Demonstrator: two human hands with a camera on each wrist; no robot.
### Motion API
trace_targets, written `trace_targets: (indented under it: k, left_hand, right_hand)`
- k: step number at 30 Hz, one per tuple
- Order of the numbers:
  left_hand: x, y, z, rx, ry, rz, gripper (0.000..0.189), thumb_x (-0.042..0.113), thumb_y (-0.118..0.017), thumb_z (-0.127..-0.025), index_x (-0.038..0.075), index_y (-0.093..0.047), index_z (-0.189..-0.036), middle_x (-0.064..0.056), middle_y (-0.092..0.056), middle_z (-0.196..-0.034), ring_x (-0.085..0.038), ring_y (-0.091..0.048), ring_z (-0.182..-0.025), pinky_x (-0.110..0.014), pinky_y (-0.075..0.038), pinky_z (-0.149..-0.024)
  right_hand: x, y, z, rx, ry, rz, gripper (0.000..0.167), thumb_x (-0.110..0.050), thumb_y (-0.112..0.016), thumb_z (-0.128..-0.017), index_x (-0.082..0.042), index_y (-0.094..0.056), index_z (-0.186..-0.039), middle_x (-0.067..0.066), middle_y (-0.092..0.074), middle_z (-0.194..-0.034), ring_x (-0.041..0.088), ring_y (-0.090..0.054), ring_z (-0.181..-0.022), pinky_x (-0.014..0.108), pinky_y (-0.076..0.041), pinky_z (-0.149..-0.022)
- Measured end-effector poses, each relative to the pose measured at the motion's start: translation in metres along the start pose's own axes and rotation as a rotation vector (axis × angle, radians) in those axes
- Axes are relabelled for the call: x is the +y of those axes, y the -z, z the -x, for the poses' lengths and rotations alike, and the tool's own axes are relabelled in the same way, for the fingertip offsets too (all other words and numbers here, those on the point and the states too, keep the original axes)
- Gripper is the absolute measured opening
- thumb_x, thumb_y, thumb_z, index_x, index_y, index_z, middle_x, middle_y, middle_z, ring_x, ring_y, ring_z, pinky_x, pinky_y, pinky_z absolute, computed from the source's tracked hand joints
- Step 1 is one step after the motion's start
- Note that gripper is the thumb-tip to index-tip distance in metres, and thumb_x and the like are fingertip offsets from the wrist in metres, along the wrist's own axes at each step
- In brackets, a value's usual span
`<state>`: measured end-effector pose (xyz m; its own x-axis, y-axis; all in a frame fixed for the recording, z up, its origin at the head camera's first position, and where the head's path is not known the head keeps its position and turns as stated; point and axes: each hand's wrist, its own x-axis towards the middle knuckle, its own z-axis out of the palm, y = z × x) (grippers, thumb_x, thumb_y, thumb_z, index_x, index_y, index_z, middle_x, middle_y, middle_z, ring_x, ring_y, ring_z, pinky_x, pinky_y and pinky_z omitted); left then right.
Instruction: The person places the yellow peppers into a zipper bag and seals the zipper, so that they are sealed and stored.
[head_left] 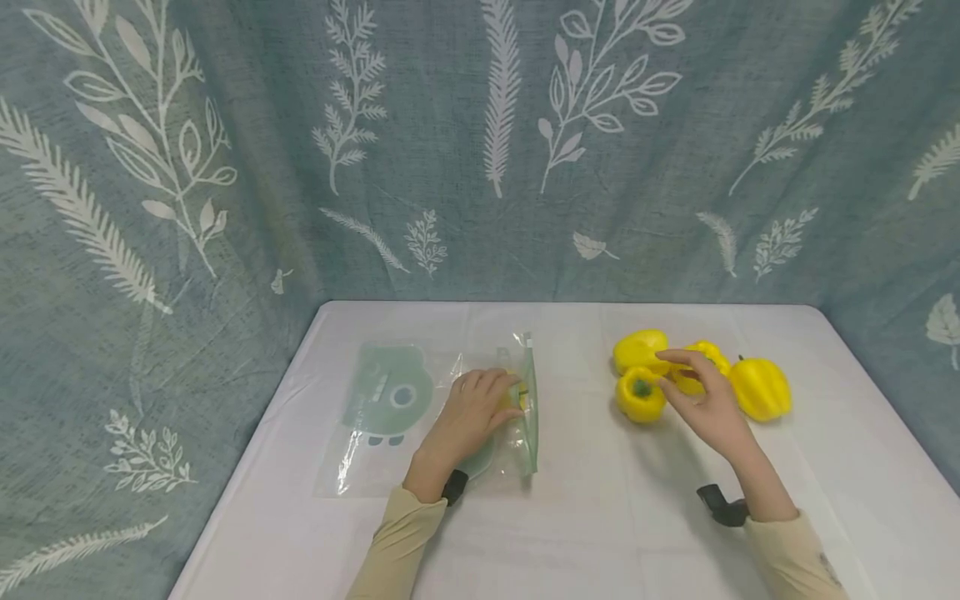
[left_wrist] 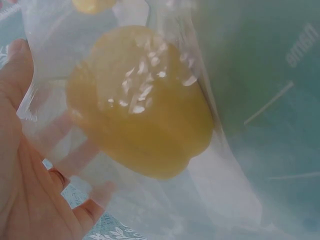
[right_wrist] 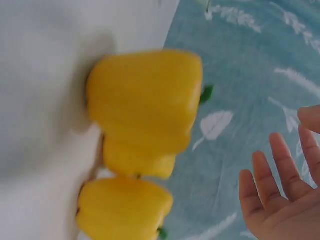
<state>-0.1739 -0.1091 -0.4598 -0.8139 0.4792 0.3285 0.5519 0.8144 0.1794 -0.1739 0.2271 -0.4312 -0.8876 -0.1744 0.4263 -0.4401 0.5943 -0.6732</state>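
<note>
A clear zip bag (head_left: 337, 467) with a pale green print lies flat on the table. My left hand (head_left: 468, 412) grips it near its green zip edge (head_left: 531, 417), and its fingers show through the film in the left wrist view. Inside the bag near that hand is a yellow bell pepper (left_wrist: 145, 110), blurred by the plastic. My right hand (head_left: 708, 408) hovers with nothing in it, fingers and thumb spread, over several yellow bell peppers. Among these are one with its stem facing me (head_left: 640, 396) and one at the far right (head_left: 761, 389).
A white cloth covers the table (head_left: 585, 517). Behind and beside it hangs a blue-green curtain (head_left: 450, 242) with white leaf prints. A black wrist mount (head_left: 723, 506) sits below my right wrist, close to the tabletop.
</note>
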Motion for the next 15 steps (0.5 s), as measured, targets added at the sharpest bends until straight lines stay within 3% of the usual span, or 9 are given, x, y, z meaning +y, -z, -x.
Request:
trace_targets:
  k: [4, 8, 11, 15]
  left_hand:
    - [0.000, 0.000, 0.000, 0.002, 0.001, -0.004, 0.048, 0.045, -0.049, -0.091, 0.018, -0.045, -0.131, -0.006, -0.049, -0.127, -0.028, -0.043, -0.117, -0.046, -0.035, -0.098]
    - [0.000, -0.001, 0.001, 0.005, 0.001, -0.005, 0.048, 0.045, -0.049, -0.091, 0.018, -0.045, -0.131, -0.006, -0.049, -0.127, -0.028, -0.043, -0.117, -0.046, -0.035, -0.098]
    - [-0.001, -0.001, 0.000, -0.001, 0.003, -0.010, 0.049, 0.045, -0.049, -0.091, 0.019, -0.045, -0.131, -0.006, -0.049, -0.127, -0.028, -0.043, -0.116, -0.046, -0.036, -0.097]
    - [-0.001, -0.001, 0.000, -0.006, 0.004, -0.006, 0.049, 0.046, -0.049, -0.091, 0.019, -0.046, -0.131, -0.006, -0.049, -0.127, -0.027, -0.044, -0.115, -0.045, -0.036, -0.097]
  right_hand:
    - [0.010, 0.008, 0.002, 0.043, -0.009, 0.039, 0.033, -0.004, -0.062, -0.087, -0.003, -0.055, -0.118, 0.010, -0.057, -0.117, 0.014, -0.047, -0.109, 0.025, -0.038, -0.090]
    - [0.018, 0.015, 0.004, 0.103, -0.014, 0.064, 0.034, -0.002, -0.064, -0.084, -0.003, -0.056, -0.117, 0.011, -0.055, -0.117, 0.008, -0.045, -0.107, 0.022, -0.037, -0.086]
    - [0.023, 0.020, 0.005, 0.138, -0.030, 0.084, 0.033, -0.004, -0.064, -0.085, -0.002, -0.056, -0.117, 0.014, -0.054, -0.118, 0.017, -0.045, -0.107, 0.030, -0.038, -0.087]
    - [0.037, 0.026, 0.006, 0.158, -0.074, 0.101, 0.033, -0.013, -0.061, -0.089, -0.001, -0.055, -0.119, 0.019, -0.051, -0.119, 0.034, -0.043, -0.111, 0.050, -0.036, -0.088]
